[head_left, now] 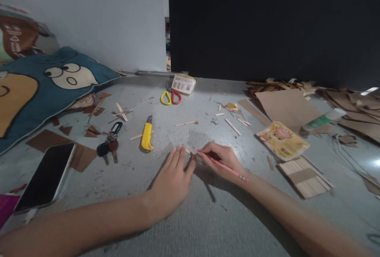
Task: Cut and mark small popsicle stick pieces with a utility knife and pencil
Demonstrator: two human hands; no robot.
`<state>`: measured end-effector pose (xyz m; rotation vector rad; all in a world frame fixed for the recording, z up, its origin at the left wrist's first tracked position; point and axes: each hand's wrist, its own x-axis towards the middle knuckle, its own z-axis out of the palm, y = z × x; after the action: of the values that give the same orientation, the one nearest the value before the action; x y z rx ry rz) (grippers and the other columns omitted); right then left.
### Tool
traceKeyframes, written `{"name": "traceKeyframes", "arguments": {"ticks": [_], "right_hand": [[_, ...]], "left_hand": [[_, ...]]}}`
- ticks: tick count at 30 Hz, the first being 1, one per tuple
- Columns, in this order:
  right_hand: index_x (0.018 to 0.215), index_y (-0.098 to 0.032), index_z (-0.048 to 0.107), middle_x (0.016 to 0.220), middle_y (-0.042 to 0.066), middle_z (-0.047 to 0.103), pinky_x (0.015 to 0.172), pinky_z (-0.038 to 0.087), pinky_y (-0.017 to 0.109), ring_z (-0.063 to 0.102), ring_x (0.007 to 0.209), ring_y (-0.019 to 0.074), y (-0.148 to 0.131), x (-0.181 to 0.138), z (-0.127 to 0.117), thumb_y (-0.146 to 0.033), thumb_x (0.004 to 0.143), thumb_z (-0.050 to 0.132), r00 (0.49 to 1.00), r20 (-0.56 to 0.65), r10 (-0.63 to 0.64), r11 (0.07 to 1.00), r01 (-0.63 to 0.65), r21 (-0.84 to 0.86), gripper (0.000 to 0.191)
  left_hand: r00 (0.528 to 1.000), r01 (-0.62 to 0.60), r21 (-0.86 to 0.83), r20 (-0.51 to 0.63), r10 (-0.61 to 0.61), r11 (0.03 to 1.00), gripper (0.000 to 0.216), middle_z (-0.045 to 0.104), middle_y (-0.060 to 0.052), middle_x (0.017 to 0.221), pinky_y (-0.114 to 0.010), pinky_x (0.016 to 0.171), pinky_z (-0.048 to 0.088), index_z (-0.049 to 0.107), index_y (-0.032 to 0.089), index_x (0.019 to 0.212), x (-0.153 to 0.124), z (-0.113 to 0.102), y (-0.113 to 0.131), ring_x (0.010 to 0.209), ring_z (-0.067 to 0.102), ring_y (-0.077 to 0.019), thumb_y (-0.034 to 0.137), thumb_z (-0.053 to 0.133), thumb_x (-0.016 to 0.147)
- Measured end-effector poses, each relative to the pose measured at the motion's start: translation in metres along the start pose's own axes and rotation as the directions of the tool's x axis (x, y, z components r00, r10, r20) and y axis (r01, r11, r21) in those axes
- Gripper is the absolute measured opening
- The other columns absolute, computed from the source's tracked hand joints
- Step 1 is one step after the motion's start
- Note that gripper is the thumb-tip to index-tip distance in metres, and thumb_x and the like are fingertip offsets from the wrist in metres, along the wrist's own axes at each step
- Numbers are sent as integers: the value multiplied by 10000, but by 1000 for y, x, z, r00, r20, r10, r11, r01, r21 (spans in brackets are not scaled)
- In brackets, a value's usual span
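My right hand [221, 158] pinches a pink pencil [223, 165], its tip low over the tabletop near my left fingertips. My left hand [175, 174] lies flat on the table with its fingers stretched out, pressing on a small wooden craft stick [188, 152]. Most of that stick is hidden by the hands. Just beyond them lies another stick [186, 123] with a dark end. A yellow utility knife [147, 135] rests to the left of my left hand, with a piece of stick beside it.
Scissors [170, 97] lie at the back near a small packet [183, 84]. A phone [46, 178], keys [108, 146] and a blue cushion [68, 75] are on the left. On the right are a bundle of craft sticks [305, 177], a yellow packet [282, 140], a glue stick [323, 120] and cardboard [286, 108].
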<state>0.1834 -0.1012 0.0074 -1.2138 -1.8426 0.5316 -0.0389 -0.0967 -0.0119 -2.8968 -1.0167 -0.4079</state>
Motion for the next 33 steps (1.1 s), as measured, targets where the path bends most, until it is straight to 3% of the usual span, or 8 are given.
{"name": "traceKeyframes", "arguments": {"ticks": [7, 17, 24, 33], "right_hand": [[770, -238, 614, 586, -17, 654, 497, 443, 237, 567, 489, 114, 1, 0, -2, -477, 1074, 552, 989, 127, 74, 992, -87, 96, 392], [763, -243, 587, 588, -22, 634, 497, 454, 243, 560, 497, 116, 2, 0, 2, -486, 1078, 528, 984, 146, 106, 991, -117, 68, 402], [736, -239, 547, 618, -23, 638, 541, 477, 228, 591, 535, 114, -2, 1, 1, -495, 1066, 522, 960, 188, 207, 975, -219, 43, 418], [767, -239, 565, 609, -20, 623, 533, 464, 238, 578, 531, 121, -1, 1, 1, -489, 1065, 508, 953, 206, 224, 971, -236, 31, 393]], "left_hand": [[998, -23, -35, -59, 21, 999, 447, 577, -255, 1526, -674, 1206, 424, 598, 138, 1426, 0, -1, -1, 1482, 508, -420, 115, 504, 990], [995, -92, 93, -30, 95, 991, 478, 604, -300, 1470, -675, 1148, 484, 579, 101, 1446, 3, -6, -1, 1407, 577, -458, 99, 522, 971], [992, -103, 98, -65, 110, 990, 469, 592, -329, 1469, -685, 1142, 476, 570, 92, 1443, 1, -4, -1, 1404, 579, -464, 98, 533, 975], [994, -73, 72, -76, 78, 995, 482, 593, -299, 1486, -684, 1163, 453, 573, 117, 1454, 1, 0, 0, 1423, 564, -449, 107, 546, 973]]}}
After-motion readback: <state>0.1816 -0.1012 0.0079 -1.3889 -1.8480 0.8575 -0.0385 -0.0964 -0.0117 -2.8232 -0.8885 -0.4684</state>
